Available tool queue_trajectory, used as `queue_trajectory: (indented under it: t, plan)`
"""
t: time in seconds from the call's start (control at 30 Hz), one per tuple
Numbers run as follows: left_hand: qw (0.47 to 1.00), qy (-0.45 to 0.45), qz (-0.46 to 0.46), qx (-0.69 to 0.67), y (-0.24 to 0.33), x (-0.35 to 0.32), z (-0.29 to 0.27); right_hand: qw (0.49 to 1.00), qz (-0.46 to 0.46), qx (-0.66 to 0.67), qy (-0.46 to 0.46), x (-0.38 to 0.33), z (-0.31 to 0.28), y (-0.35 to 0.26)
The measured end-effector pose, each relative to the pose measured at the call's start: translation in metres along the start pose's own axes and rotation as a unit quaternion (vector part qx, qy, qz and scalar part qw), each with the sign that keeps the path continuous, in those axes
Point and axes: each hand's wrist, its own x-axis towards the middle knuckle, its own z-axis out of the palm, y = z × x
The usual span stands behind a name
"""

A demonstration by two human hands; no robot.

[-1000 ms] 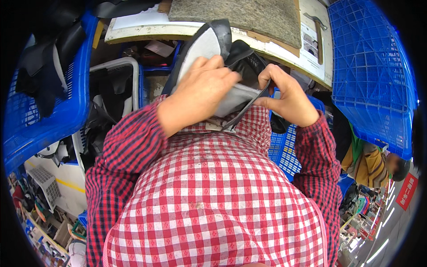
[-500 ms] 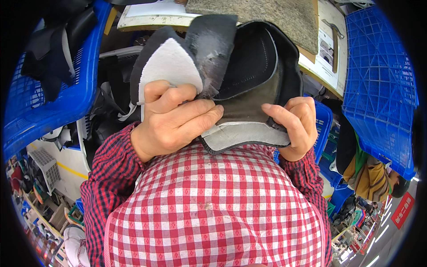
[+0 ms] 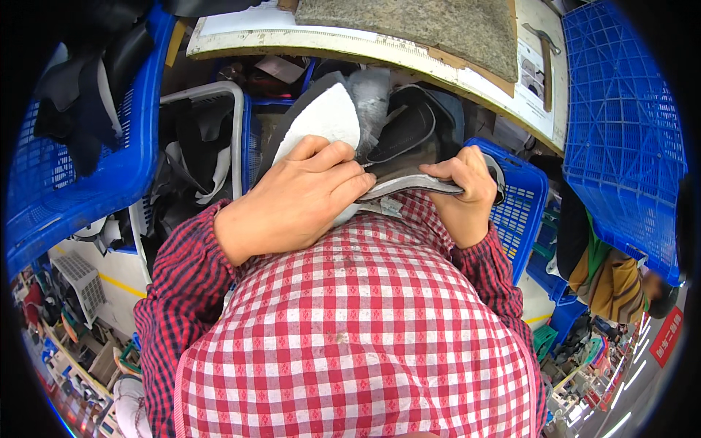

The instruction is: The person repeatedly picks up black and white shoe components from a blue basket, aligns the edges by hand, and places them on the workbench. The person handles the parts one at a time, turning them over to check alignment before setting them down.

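Note:
Between my hands, just above my lap, is a black leather shoe upper point(image 3: 412, 128) with a brownish inner side and a stitched line. Its grey-lined near edge is seen almost edge-on. My left hand point(image 3: 296, 197) is closed on its left side, fingertips pressed on the near edge. A pointed white lining patch point(image 3: 325, 120) on dark backing rises above those fingers. Beside the patch stands a scuffed grey-black flap point(image 3: 370, 102). My right hand point(image 3: 467, 186) pinches the right end of the near edge between thumb and fingers.
Ahead is a workbench point(image 3: 409, 58) with a worn grey slab point(image 3: 416, 25) and a hammer point(image 3: 546, 69). Blue crates stand left point(image 3: 139, 164) and right point(image 3: 621, 146); another blue basket point(image 3: 522, 201) is beside my right hand. A white-rimmed bin point(image 3: 237, 102) holds black pieces.
The shoe upper has come down toward my lap and away from the bench edge. Its near edge has tilted, so the grey lining shows as a thin strip. Both hands still hold it.

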Motion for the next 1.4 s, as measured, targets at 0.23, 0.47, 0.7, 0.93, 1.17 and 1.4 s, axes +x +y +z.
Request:
queue_trajectory:
  t: [0.23,0.47,0.7,0.93,1.17,1.4]
  plan:
    - [1.0,0.004,0.015,0.024,-0.009,0.022,0.036,0.974,-0.087,-0.106,-0.181,0.025,-0.033,0.002]
    - [0.99,0.045,-0.104,-0.083,0.0,0.029,0.021,0.987,-0.081,-0.07,-0.122,0.007,0.003,-0.014]
    - [0.99,0.073,-0.107,-0.064,-0.033,0.068,-0.019,0.974,-0.107,-0.136,-0.147,0.031,0.005,-0.012]
    - [0.99,0.054,-0.118,-0.052,-0.024,0.046,-0.002,0.956,0.14,0.25,-0.067,0.034,-0.026,0.003]
    - [0.986,0.107,-0.115,-0.049,-0.016,0.03,0.004,0.954,0.11,0.217,-0.177,0.056,-0.033,0.058]
    - [0.993,0.049,0.103,0.012,0.006,0.015,0.002,0.938,0.275,0.14,-0.156,0.046,0.03,0.098]
